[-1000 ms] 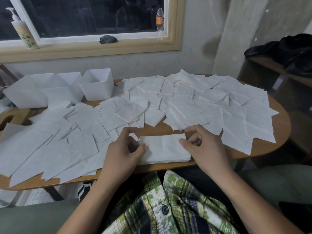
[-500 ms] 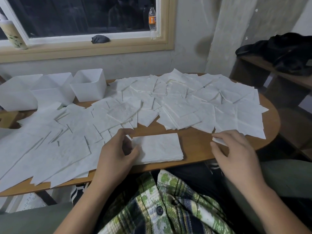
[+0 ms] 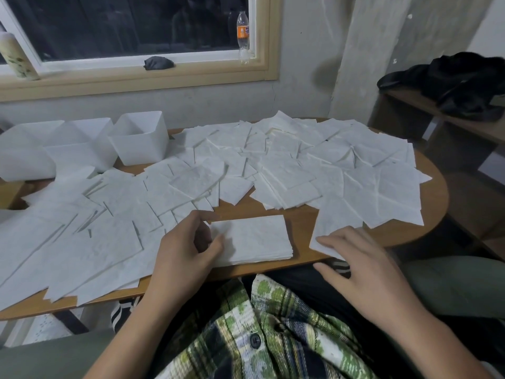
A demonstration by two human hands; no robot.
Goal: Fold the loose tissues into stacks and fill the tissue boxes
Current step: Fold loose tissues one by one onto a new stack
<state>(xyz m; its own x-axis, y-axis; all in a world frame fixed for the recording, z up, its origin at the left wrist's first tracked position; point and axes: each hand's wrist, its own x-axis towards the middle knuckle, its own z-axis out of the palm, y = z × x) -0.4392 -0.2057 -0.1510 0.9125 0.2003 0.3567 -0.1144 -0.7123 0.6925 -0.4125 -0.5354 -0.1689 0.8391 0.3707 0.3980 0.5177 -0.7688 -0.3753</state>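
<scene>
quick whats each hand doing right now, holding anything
Left hand: curled round the left end of the folded tissue stack, thumb on top.
Right hand: open, straight fingers resting on a loose tissue.

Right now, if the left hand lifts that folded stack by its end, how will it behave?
Probably floppy: the stack is thin soft tissue, so its free end should droop. The layers look unbound, so they may slide or fan apart. Likely very light, so the left hand needs only a gentle pinch.

Left hand [image 3: 185, 251] holding folded stack [image 3: 255, 239], right hand [image 3: 366, 266] flat on loose tissue [image 3: 337, 221]
</scene>
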